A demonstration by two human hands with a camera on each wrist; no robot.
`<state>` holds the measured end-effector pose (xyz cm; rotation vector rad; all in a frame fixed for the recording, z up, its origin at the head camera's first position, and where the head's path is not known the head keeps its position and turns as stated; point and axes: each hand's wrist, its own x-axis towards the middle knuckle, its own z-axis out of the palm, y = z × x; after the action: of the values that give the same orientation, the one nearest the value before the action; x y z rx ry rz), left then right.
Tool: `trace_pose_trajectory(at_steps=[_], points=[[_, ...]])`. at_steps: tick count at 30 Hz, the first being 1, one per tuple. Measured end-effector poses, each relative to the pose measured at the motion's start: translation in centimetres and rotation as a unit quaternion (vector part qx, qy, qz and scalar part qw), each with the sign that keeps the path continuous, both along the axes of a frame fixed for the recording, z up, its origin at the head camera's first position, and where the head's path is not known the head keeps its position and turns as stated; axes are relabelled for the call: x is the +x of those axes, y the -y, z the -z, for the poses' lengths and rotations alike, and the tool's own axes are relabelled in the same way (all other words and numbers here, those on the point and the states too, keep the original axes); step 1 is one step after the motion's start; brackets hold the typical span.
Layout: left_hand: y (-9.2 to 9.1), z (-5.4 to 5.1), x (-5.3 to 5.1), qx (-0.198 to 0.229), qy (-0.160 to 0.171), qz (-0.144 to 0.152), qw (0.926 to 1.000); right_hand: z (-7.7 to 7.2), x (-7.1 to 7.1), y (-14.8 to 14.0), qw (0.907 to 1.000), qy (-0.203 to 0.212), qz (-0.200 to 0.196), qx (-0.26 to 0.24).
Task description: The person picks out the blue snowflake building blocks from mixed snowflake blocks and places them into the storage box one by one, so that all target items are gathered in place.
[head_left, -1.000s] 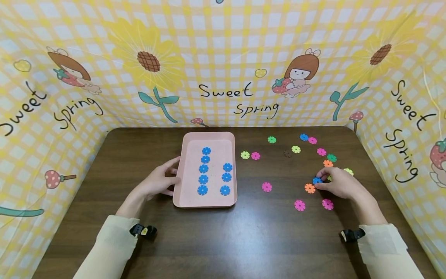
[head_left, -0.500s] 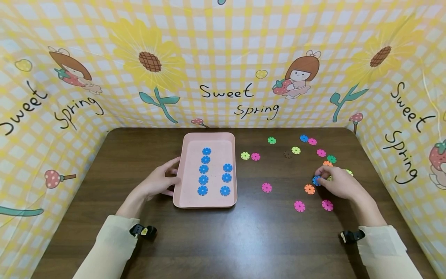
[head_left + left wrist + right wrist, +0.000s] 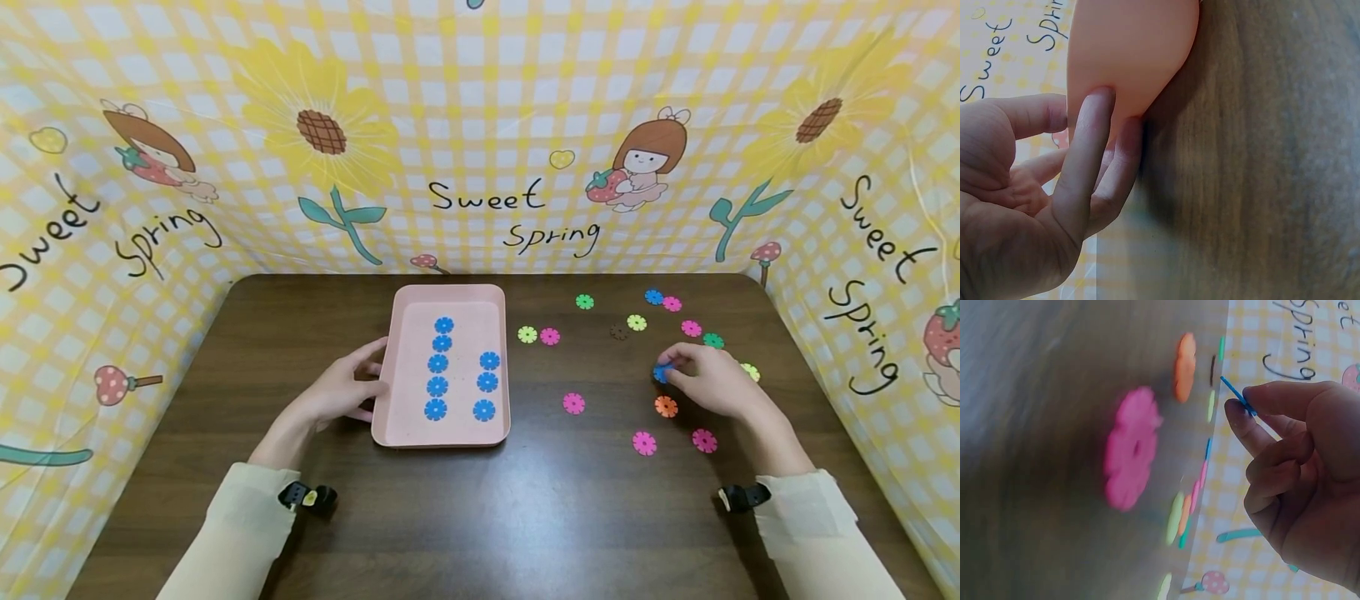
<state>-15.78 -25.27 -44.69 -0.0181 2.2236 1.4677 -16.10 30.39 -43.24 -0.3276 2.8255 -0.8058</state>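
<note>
In the head view, my right hand [image 3: 708, 379] pinches a blue snowflake disc [image 3: 662, 372] between thumb and index finger. The right wrist view shows that blue disc [image 3: 1237, 395] edge-on and tilted, raised off the table, the other fingers curled behind it. My left hand [image 3: 339, 390] rests its fingertips against the left outer wall of a pink tray [image 3: 384, 400]. Its fingers [image 3: 1088, 144] touch the wall and lower edge in the left wrist view. Inside the tray, blue discs [image 3: 437, 363] lie flat in two columns, several on the left and three [image 3: 487, 382] on the right.
Loose discs lie right of the tray: pink [image 3: 573, 403], orange [image 3: 666, 407], yellow-green [image 3: 637, 322], green [image 3: 585, 302], brown [image 3: 618, 332] and another blue disc [image 3: 654, 297]. A patterned cloth [image 3: 480, 150] walls off the wooden table's [image 3: 480, 517] back and sides.
My right hand has moved left and slightly away from me, carrying the blue disc up from beside the orange one. My left hand and the tray have stayed put.
</note>
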Motion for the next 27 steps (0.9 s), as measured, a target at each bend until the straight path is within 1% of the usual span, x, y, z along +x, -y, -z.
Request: trace_pose_trajectory(at_steps=[3,7,10,14,17,22,27], points=[[0.0,0.0,0.0,0.001,0.001,-0.001,1.0000,-0.3,-0.3,0.9,0.9999,-0.005,-0.008,-0.006],[0.0,0.0,0.0,0.001,0.004,-0.001,1.0000,-0.6,-0.8,2.2,0.9998,0.000,-0.015,-0.014],[0.0,-0.1,0.0,0.003,0.005,-0.001,1.0000,-0.7,-1.3,3.3,0.9994,0.005,-0.022,-0.025],[0.0,-0.1,0.0,0.006,0.007,-0.002,1.0000,-0.6,-1.9,5.1,0.9990,0.001,-0.028,-0.035],[0.0,-0.2,0.0,0.006,0.007,-0.003,1.0000,-0.4,-2.4,6.7,0.9985,-0.008,-0.036,-0.041],[0.0,-0.2,0.0,0.008,0.004,-0.001,1.0000,-0.2,-3.2,9.6,0.9960,-0.018,-0.054,-0.068],[0.0,-0.2,0.1,0.009,0.006,-0.003,0.9999,-0.1,-3.9,12.6,0.9925,-0.043,-0.063,-0.096]])
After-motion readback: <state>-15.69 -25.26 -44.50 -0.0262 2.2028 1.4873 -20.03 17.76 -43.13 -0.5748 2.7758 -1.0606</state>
